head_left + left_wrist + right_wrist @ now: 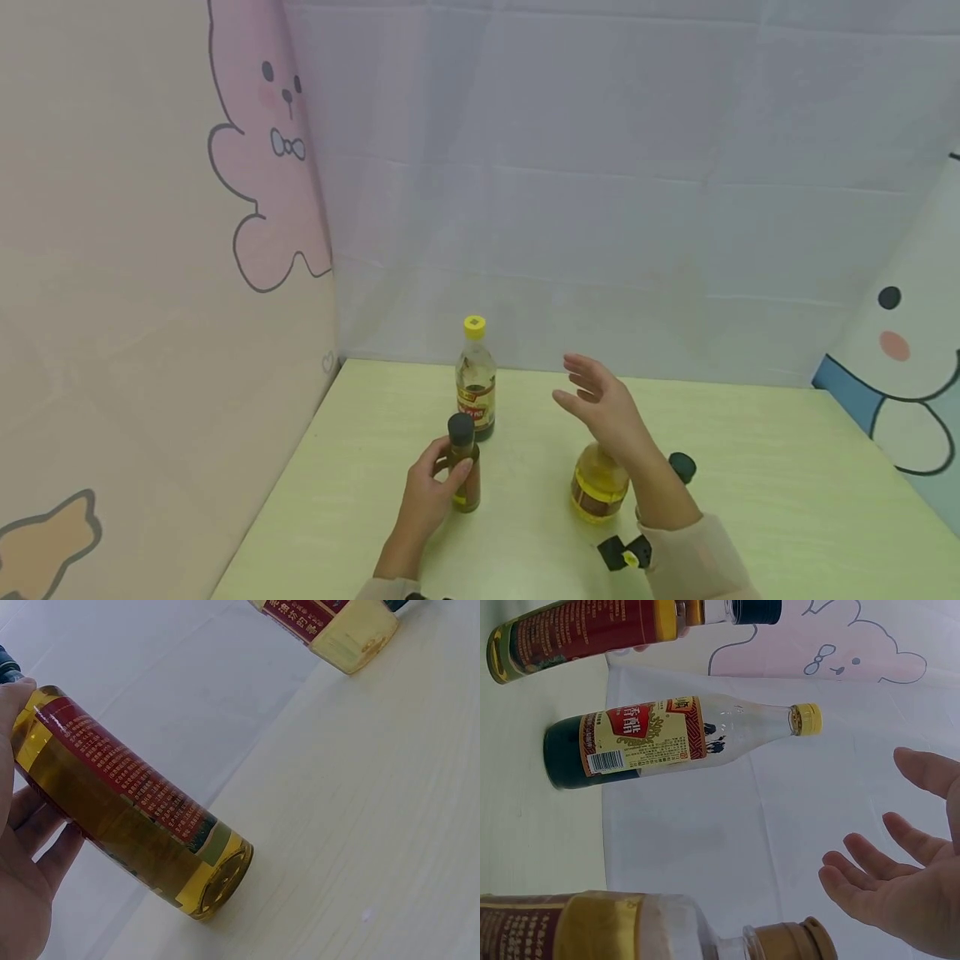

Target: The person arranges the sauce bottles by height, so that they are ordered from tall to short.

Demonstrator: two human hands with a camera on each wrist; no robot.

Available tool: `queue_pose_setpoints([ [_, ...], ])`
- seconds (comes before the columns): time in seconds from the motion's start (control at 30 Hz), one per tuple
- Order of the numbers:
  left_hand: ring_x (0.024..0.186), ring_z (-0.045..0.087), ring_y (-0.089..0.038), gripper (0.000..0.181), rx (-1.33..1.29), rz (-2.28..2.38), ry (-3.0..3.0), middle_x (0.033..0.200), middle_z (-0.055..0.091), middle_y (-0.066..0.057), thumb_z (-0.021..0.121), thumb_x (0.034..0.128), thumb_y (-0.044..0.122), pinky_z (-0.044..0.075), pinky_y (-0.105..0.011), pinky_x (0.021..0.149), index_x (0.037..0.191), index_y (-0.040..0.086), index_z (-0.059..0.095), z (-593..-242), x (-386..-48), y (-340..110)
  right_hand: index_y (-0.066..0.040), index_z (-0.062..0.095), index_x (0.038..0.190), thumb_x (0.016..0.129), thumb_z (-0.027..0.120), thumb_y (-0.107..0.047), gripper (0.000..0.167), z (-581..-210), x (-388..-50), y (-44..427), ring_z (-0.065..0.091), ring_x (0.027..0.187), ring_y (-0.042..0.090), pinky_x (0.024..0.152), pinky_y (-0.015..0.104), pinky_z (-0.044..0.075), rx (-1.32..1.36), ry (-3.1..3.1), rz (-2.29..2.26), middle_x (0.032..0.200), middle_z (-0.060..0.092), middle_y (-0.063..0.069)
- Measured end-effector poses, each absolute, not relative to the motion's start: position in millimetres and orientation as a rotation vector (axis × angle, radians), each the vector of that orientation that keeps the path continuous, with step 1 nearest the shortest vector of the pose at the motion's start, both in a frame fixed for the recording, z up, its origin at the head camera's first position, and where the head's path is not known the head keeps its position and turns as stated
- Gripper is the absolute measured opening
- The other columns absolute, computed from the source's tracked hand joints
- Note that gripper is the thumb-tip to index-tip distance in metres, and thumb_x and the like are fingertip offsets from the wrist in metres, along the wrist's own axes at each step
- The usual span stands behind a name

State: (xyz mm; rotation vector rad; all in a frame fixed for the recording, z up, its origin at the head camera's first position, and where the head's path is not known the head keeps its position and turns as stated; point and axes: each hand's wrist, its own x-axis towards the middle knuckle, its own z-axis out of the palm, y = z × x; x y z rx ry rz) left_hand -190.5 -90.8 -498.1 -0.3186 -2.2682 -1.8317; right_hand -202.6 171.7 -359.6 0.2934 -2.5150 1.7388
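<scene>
My left hand (426, 498) grips a slim glass bottle of golden oil (120, 802) with a dark cap and red label, its fingers and thumb around the upper part. Whether its base touches the table I cannot tell. Just behind it stands a vinegar bottle (641, 739) with a yellow cap, partly filled with dark liquid. My right hand (611, 415) is raised in the air, fingers spread and holding nothing. Below it stands a wider bottle of yellow oil (598, 487); the forearm hides its top in the head view, while the right wrist view shows its brown cap (791, 943).
Another bottle with a dark green cap (682, 467) is mostly hidden behind my right forearm. A black item (613, 552) shows beside the right sleeve. The pale table (525, 550) meets a white cloth wall (600, 208) at the back and printed cloth (150, 292) at the left.
</scene>
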Motion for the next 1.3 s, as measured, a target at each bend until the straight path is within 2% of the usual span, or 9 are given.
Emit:
queue_pose_setpoints([
  [0.33,0.111,0.056,-0.027,0.034,-0.320,-1.827,-2.279,0.115,0.063,-0.007,0.069,0.0931,0.025,0.044,-0.048,0.097,0.122,0.009,0.061,-500.4,-191.8,-91.7,-0.007,0.041,0.145,0.095,0.067,-0.025,0.059,-358.9,-189.2,189.4,0.037,0.134,0.038,0.106,0.055,0.033,0.313,-2.552,1.704,0.148,0.041,0.016],
  [0.5,0.112,0.056,-0.026,0.034,-0.319,-1.833,-2.275,0.115,0.063,-0.006,0.069,0.0930,0.026,0.044,-0.048,0.098,0.122,0.010,0.061,-499.6,-191.7,-91.9,-0.003,0.042,0.144,0.094,0.067,-0.024,0.059,-360.1,-183.5,201.5,0.038,0.133,0.039,0.106,0.053,0.033,0.306,-2.577,1.676,0.146,0.042,0.017],
  [0.7,0.112,0.056,-0.027,0.034,-0.330,-1.832,-2.268,0.114,0.063,-0.007,0.069,0.0931,0.025,0.044,-0.048,0.098,0.122,0.010,0.061,-497.9,-191.0,-92.0,0.002,0.043,0.142,0.095,0.066,-0.022,0.058,-359.8,-175.2,216.7,0.037,0.132,0.044,0.106,0.057,0.032,0.328,-2.596,1.605,0.144,0.042,0.023],
  [1.3,0.114,0.056,-0.028,0.036,-0.325,-1.837,-2.292,0.117,0.063,-0.008,0.068,0.0932,0.027,0.043,-0.049,0.099,0.123,0.009,0.060,-496.7,-190.7,-92.4,0.002,0.041,0.142,0.097,0.063,-0.024,0.057,-375.8,-160.0,250.4,0.033,0.131,0.051,0.104,0.062,0.031,0.257,-2.643,1.565,0.143,0.041,0.027],
])
